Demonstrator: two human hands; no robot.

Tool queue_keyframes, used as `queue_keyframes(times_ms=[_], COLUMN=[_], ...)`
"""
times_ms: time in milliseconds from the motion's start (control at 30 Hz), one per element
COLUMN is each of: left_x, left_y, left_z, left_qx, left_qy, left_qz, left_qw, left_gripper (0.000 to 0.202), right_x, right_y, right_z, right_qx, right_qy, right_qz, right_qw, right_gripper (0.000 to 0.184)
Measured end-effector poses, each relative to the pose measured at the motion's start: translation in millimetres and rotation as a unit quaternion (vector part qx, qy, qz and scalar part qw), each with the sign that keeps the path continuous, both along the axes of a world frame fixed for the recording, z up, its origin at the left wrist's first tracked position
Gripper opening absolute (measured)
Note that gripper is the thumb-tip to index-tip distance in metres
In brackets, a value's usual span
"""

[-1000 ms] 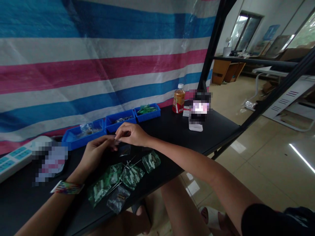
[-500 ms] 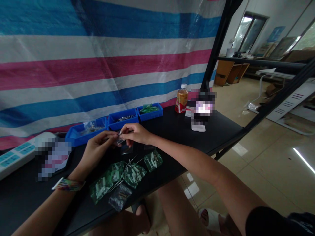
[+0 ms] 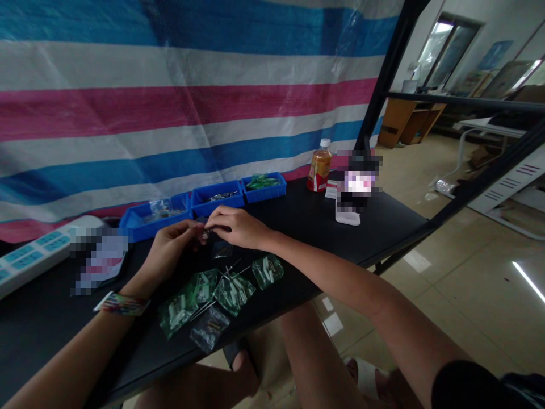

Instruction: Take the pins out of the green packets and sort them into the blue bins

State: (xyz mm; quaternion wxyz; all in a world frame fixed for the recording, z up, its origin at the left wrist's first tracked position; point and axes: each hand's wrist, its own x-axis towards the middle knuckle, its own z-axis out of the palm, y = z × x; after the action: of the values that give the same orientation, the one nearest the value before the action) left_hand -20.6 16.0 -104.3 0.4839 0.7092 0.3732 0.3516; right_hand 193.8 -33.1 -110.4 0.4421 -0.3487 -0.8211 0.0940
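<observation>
My left hand (image 3: 171,243) and my right hand (image 3: 239,228) meet over the table, fingertips pinched on a small clear plastic bag (image 3: 206,233). Fingers cover most of this bag, and its contents are too small to make out. Just below lies another small clear bag (image 3: 222,249). Nearer the table's front edge are several green plastic packets (image 3: 234,293) holding pale, stick-like pieces. Thin metal rods (image 3: 201,310) lie among them. A clear packet (image 3: 210,330) with small brownish pieces rests closest to the edge.
Along the striped sheet stand blue bins: one with clear bags (image 3: 147,228), one with metal pieces (image 3: 217,196), one with green packets (image 3: 264,183). A power strip (image 3: 46,253) and a blurred-out item (image 3: 102,258) lie left. A drink bottle (image 3: 319,168) stands right.
The view has shifted slightly, so the table's things appear a little right and higher. Both hands stay together on the small clear bag, with the right fingers slightly repositioned.
</observation>
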Motion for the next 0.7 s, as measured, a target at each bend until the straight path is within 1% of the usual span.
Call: queue_keyframes(times_ms=[100,200,267,300,333,367,433,500,533,633,700], left_x=[-0.3,-4.3,-7.7,-9.1,-10.1,-11.0,-12.0,-13.0,-13.6,-15.6,-15.9], left_y=[1.1,7.4,13.4,16.3,18.7,20.5,22.1,21.4,20.7,18.0,16.0], left_z=[1.4,5.6,10.3,12.8,15.3,17.5,20.1,19.8,18.8,14.6,12.5], left_qx=[0.029,0.078,0.089,0.084,0.069,0.047,-0.008,-0.047,-0.052,-0.007,0.036], left_qy=[-0.019,-0.041,-0.073,-0.095,-0.12,-0.144,-0.172,-0.167,-0.155,-0.101,-0.057], left_qz=[0.041,0.137,0.214,0.241,0.253,0.246,0.198,0.15,0.141,0.145,0.129], left_qw=[0.999,0.987,0.97,0.962,0.958,0.957,0.965,0.973,0.976,0.984,0.989], left_gripper=[0.034,0.032,0.034,0.036,0.037,0.039,0.042,0.043,0.041,0.028,0.024], right_x=[-0.4,0.7,1.4,1.2,0.5,-0.8,-4.9,-9.6,-11.6,-15.1,-14.9], right_y=[-1.8,-6.9,-10.2,-11.5,-12.6,-13.6,-15.5,-17.1,-17.6,-17.3,-16.2], right_z=[2.7,8.5,11.2,11.8,11.9,11.5,10.1,8.2,7.2,3.8,2.1], right_qx=[-0.028,-0.089,-0.122,-0.128,-0.128,-0.123,-0.108,-0.098,-0.096,-0.094,-0.09], right_qy=[0.003,-0.029,-0.072,-0.09,-0.104,-0.114,-0.127,-0.14,-0.148,-0.176,-0.194], right_qz=[-0.038,-0.089,-0.082,-0.066,-0.046,-0.023,0.022,0.058,0.069,0.071,0.056], right_qw=[0.999,0.992,0.987,0.985,0.985,0.986,0.986,0.984,0.982,0.977,0.975], right_gripper=[0.025,0.016,0.006,0.004,0.007,0.009,0.012,0.01,0.008,0.004,0.005])
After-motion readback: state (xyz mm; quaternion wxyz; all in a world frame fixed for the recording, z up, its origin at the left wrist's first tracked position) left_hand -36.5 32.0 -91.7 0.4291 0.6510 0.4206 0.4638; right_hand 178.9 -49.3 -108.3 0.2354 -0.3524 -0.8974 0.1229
